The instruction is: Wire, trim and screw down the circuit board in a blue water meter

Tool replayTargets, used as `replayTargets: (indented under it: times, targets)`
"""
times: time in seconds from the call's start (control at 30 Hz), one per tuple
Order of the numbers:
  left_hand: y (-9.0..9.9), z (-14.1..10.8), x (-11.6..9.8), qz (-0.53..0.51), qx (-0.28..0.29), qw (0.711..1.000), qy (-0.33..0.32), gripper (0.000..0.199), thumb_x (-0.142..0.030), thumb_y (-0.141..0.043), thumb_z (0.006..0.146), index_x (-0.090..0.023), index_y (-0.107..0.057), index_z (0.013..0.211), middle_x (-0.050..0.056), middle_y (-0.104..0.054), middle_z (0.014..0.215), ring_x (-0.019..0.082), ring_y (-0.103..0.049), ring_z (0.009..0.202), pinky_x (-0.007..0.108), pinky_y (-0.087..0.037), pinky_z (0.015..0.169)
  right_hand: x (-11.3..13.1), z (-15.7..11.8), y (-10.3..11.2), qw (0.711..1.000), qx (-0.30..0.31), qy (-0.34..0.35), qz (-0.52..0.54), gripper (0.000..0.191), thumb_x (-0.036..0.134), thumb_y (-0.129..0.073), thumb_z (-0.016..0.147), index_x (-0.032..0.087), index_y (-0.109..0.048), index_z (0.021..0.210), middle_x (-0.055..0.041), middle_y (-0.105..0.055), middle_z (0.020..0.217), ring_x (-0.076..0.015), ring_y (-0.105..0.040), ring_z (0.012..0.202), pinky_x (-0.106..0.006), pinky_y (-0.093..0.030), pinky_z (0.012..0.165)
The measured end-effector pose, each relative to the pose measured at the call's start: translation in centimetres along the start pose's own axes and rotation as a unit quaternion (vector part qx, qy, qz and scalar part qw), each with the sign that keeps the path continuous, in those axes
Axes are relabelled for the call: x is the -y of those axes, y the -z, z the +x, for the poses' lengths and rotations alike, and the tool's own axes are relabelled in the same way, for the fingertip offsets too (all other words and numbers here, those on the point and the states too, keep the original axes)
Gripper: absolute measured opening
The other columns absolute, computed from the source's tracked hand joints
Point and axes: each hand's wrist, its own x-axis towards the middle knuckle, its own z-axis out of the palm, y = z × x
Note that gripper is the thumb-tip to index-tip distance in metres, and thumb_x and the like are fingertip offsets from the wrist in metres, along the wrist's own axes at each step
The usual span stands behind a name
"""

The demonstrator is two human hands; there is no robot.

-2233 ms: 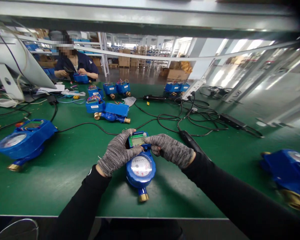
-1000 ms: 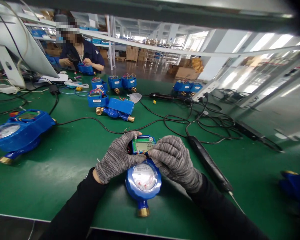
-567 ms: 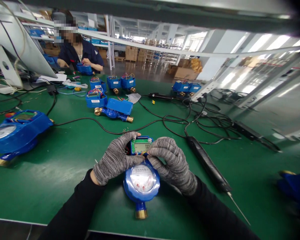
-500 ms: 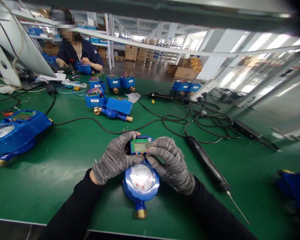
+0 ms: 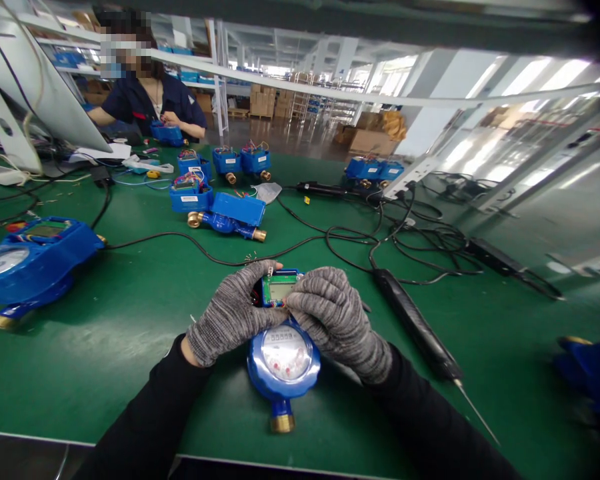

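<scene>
A blue water meter (image 5: 283, 383) lies in front of me, its round dial towards me and a brass end pointing at the table's front edge. Beyond the dial is its open housing with a green circuit board and display (image 5: 280, 288). My left hand (image 5: 235, 308), in a grey knitted glove, is wrapped round the left side of the housing, thumb near the dial. My right hand (image 5: 337, 320), gloved likewise, is closed with fingertips pinched at the board's lower edge, by some small coloured wires. Its fingers hide part of the display and whatever is between them.
Right of my hands lies a black corded tool (image 5: 415, 320) with a long thin metal tip. Tangled black cables (image 5: 405, 247) lie behind it. Other blue meters (image 5: 35, 260) stand left, at the back and far right. A co-worker (image 5: 150, 100) sits across the table.
My right hand has shifted slightly left over the display, covering its digits, and its fingers are closer together. My left hand keeps its hold. The co-worker's one arm has reached out sideways.
</scene>
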Motion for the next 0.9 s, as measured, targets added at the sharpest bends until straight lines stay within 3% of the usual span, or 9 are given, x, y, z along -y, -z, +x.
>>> replayTargets:
  times: [0.13,0.37,0.53,0.6,0.67,0.77,0.9]
  targets:
    - [0.1,0.0,0.0,-0.002,0.005,1.000,0.003,0.065,-0.030,-0.085,0.069,-0.012,-0.061,0.127,0.015,-0.063,0.132,0.031,-0.058,0.125,0.053,-0.044,0.110,-0.1,0.3,0.0,1.000,0.019,0.024,0.001,0.015,0.015,-0.063,0.090,0.018,-0.064,0.104,-0.0067,-0.070,0.099,-0.0253,-0.061,0.095,-0.046,-0.045,0.086]
    - [0.0,-0.1,0.3,-0.021,0.004,1.000,0.012,0.067,-0.031,-0.086,0.068,-0.015,-0.060,0.128,0.014,-0.063,0.134,0.031,-0.058,0.125,0.052,-0.045,0.110,0.7,0.2,-0.5,0.987,-0.014,-0.130,0.089,0.010,0.013,-0.064,0.089,0.021,-0.064,0.096,-0.0034,-0.062,0.097,-0.0210,-0.058,0.097,-0.041,-0.046,0.089]
    - [0.1,0.0,0.4,-0.040,0.020,0.999,0.005,0.068,-0.033,-0.087,0.068,-0.017,-0.060,0.129,0.012,-0.063,0.134,0.030,-0.058,0.126,0.051,-0.044,0.111,1.1,0.9,-1.0,0.987,-0.009,-0.143,0.073,0.011,0.010,-0.065,0.083,0.020,-0.062,0.088,-0.0026,-0.062,0.090,-0.0209,-0.058,0.091,-0.041,-0.047,0.085]
    - [0.2,-0.1,0.5,-0.049,0.019,0.999,0.000,0.068,-0.035,-0.087,0.068,-0.018,-0.060,0.128,0.012,-0.063,0.134,0.030,-0.057,0.126,0.050,-0.044,0.112,1.0,0.8,-1.0,0.988,-0.020,-0.143,0.060,0.017,0.011,-0.067,0.080,0.020,-0.063,0.094,-0.0037,-0.063,0.096,-0.0230,-0.059,0.096,-0.043,-0.047,0.089]
    - [0.2,-0.1,0.7,-0.060,0.015,0.998,0.002,0.069,-0.037,-0.087,0.067,-0.019,-0.060,0.128,0.012,-0.062,0.135,0.030,-0.057,0.127,0.050,-0.045,0.111,0.6,0.4,-0.9,0.985,-0.036,-0.162,0.046,0.035,0.016,-0.073,0.077,0.020,-0.062,0.110,-0.0078,-0.064,0.112,-0.0280,-0.057,0.110,-0.048,-0.046,0.098]
    - [0.1,-0.1,0.9,-0.073,0.013,0.997,0.021,0.074,-0.040,-0.088,0.065,-0.020,-0.059,0.130,0.011,-0.062,0.136,0.030,-0.059,0.124,0.050,-0.048,0.108,-0.1,-0.7,-0.7,0.962,-0.008,-0.243,0.124,0.062,0.031,-0.080,0.080,0.023,-0.051,0.135,-0.0094,-0.058,0.132,-0.0303,-0.054,0.124,-0.049,-0.045,0.106]
    - [-0.1,-0.1,0.9,-0.068,0.012,0.997,0.021,0.074,-0.038,-0.088,0.066,-0.021,-0.058,0.131,0.010,-0.062,0.136,0.028,-0.061,0.123,0.047,-0.050,0.107,-0.6,-1.3,-0.8,0.901,0.031,-0.320,0.292,0.062,0.041,-0.080,0.082,0.030,-0.051,0.136,-0.0046,-0.062,0.131,-0.0265,-0.061,0.118,-0.042,-0.054,0.098]
